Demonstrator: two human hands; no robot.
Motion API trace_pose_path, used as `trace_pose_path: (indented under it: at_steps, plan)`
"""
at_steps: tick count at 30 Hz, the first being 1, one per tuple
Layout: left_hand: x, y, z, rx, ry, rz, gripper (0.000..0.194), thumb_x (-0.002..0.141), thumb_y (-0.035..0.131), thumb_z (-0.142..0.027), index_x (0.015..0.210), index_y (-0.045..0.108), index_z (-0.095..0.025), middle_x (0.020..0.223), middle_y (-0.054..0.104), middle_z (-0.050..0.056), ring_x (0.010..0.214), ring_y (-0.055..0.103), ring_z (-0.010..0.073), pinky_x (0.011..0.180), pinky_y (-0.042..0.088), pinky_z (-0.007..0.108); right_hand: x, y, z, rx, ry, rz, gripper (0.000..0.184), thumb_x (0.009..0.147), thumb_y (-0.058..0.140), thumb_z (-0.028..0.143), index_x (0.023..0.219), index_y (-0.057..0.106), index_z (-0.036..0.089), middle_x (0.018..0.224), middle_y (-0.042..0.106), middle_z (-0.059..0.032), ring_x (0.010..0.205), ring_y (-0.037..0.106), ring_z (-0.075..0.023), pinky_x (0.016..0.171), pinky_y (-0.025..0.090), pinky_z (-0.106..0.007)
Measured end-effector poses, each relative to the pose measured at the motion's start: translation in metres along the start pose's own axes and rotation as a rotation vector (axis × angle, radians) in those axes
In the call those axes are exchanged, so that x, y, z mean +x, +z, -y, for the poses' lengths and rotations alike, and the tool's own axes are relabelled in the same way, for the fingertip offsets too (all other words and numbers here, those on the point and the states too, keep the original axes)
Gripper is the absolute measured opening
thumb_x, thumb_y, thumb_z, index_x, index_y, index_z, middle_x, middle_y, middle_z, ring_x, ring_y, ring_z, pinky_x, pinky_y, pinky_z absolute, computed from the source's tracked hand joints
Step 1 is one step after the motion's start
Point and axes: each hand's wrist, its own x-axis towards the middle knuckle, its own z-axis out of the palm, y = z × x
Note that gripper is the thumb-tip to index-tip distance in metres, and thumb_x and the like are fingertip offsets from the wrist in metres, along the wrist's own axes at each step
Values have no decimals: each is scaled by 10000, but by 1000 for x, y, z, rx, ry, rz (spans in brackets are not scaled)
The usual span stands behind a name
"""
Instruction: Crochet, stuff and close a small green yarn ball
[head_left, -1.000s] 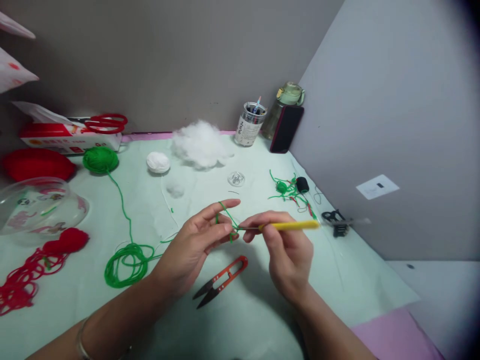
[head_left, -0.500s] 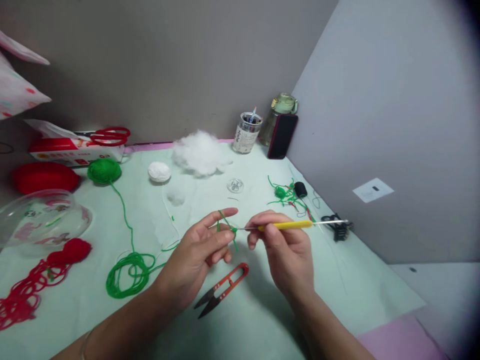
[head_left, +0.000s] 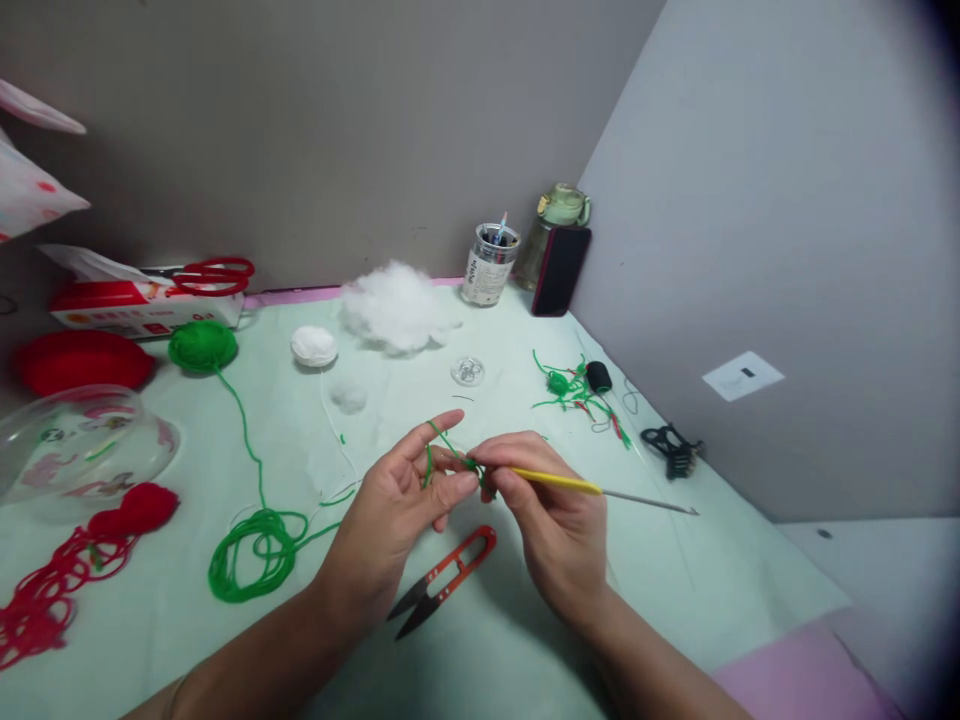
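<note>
My left hand (head_left: 401,505) pinches a strand of green yarn (head_left: 442,450) that loops over its raised index finger. My right hand (head_left: 544,515) grips a crochet hook with a yellow handle (head_left: 559,483), its tip in the small green knot between both thumbs and its metal tail pointing right. The yarn trails left to a loose green coil (head_left: 251,550) and on to a green yarn ball (head_left: 201,345). Orange thread snips (head_left: 446,570) lie on the pale green mat (head_left: 480,650) just below my hands.
Red yarn (head_left: 52,590) and a clear plastic bowl (head_left: 75,440) lie at the left. White stuffing (head_left: 394,305), a pen jar (head_left: 486,265), a bottle and a dark phone (head_left: 559,270) stand at the back. Green scraps (head_left: 566,385) and a black clip (head_left: 671,450) sit near the right wall.
My right hand has closed in on the left, the hook's tail has tipped down to the right, and the fingers now meet at the green knot.
</note>
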Motion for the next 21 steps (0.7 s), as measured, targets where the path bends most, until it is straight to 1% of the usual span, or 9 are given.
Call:
trace_pose_path:
  at_steps: [3,5,8,10,12,18,21]
  plan:
    - [0,1,-1,-14,2,-6,626,780,878,-296,1354,648,-195,806,658,-14,690,514,113,561,337,241,-1,1,0,-26,-12,3,235,982,648,124,1071,802,278,971,783,-33,880,700,-172,728,570,-300]
    - [0,1,-1,-29,-3,-7,555,791,860,-268,1307,670,-186,800,654,-18,713,531,116,600,378,241,-2,1,-1,-48,-18,6,243,985,643,117,1083,795,278,975,782,-26,868,698,-163,733,569,-294]
    - [0,1,1,-85,1,-3,463,820,813,-230,1262,684,-178,850,673,-10,782,580,123,772,458,264,-4,2,-2,-90,-60,9,250,985,635,103,1104,783,265,981,779,-26,866,698,-161,739,573,-295]
    - [0,0,3,-132,5,14,452,839,792,-224,1272,672,-181,914,703,6,872,623,142,895,465,294,-6,2,-3,-117,-96,12,258,983,627,88,1117,773,253,989,778,-33,881,700,-166,746,577,-298]
    - [0,0,4,-164,-2,28,474,845,797,-226,1295,652,-187,950,722,15,930,648,158,946,460,314,-7,3,-4,-130,-116,14,270,981,619,73,1126,765,247,998,776,-39,895,702,-172,747,581,-301]
    - [0,2,4,-183,-28,20,564,809,840,-205,1332,630,-180,876,707,-2,861,647,143,901,482,303,-6,2,-5,-154,-116,5,293,975,614,58,1138,764,250,968,764,-35,879,706,-176,762,593,-313]
    - [0,3,3,-185,-45,27,564,808,844,-213,1331,637,-174,858,695,-7,833,633,132,880,487,288,-7,-2,-6,-146,-124,26,318,980,611,54,1173,756,261,1039,763,-39,941,705,-171,798,598,-310]
